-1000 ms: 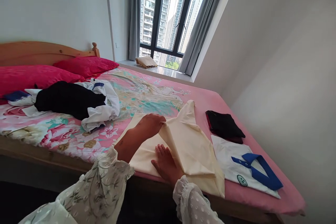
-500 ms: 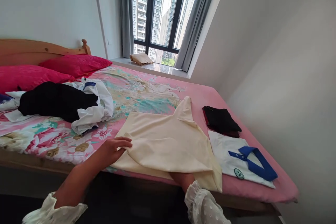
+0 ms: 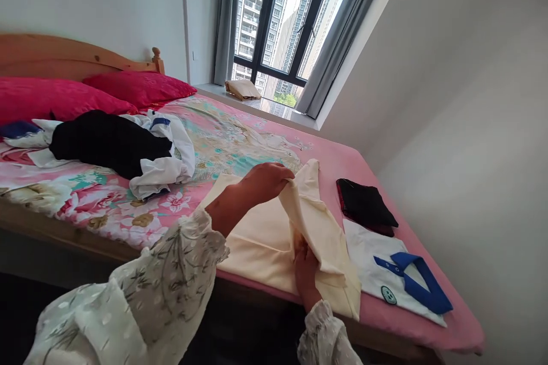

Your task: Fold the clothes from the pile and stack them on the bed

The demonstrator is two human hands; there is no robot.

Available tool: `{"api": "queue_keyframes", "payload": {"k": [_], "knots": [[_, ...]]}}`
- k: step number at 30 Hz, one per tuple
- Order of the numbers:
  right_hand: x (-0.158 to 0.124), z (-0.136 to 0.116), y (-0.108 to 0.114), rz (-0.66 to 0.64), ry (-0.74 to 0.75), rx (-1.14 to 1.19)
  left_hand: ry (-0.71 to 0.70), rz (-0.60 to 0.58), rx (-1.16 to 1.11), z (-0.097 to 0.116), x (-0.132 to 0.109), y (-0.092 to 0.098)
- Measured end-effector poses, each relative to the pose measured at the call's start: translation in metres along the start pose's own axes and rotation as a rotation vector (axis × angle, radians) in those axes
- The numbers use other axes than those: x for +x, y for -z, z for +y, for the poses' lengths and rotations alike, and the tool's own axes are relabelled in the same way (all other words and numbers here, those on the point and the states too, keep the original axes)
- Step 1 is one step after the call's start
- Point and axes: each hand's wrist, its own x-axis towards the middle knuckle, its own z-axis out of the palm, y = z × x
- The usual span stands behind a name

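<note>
A cream garment point(image 3: 261, 234), probably a shirt, lies spread at the near edge of the bed, with one sleeve-like part pointing away from me. My left hand point(image 3: 268, 179) pinches a fold of it and holds that cloth raised above the bed. Low under the raised cloth is my right hand point(image 3: 307, 268), its fingers curled at the fabric and partly covered by it. Just right of the garment lies a folded white polo shirt point(image 3: 372, 251) with a blue collar and a round green badge.
Beyond the polo shirt sits a folded black garment point(image 3: 366, 202). A heap of black and white clothes point(image 3: 111, 142) lies on the left of the floral bedsheet point(image 3: 98, 199), before red pillows point(image 3: 141, 88). A tan folded item point(image 3: 242, 90) rests on the window sill.
My left hand has moved right and up, lifting the cloth it pinches. My right hand, covered before, now shows more beneath the fold. The camera view has shifted slightly.
</note>
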Motion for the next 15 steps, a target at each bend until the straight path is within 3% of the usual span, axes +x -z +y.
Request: {"api": "queue_keyframes", "payload": {"k": [3, 8, 12, 15], "knots": [[0.001, -0.002, 0.002, 0.03, -0.066, 0.038, -0.015, -0.051, 0.049, 0.026, 0.03, -0.002], [0.01, -0.014, 0.007, -0.122, 0.122, 0.094, -0.123, -0.073, 0.079, 0.059, 0.052, -0.006], [0.022, -0.019, 0.018, -0.234, 0.09, 0.059, -0.13, -0.078, 0.071, 0.065, 0.039, -0.001], [0.022, -0.013, 0.021, -0.207, 0.044, 0.037, -0.12, -0.052, 0.013, 0.048, 0.004, 0.008]]}}
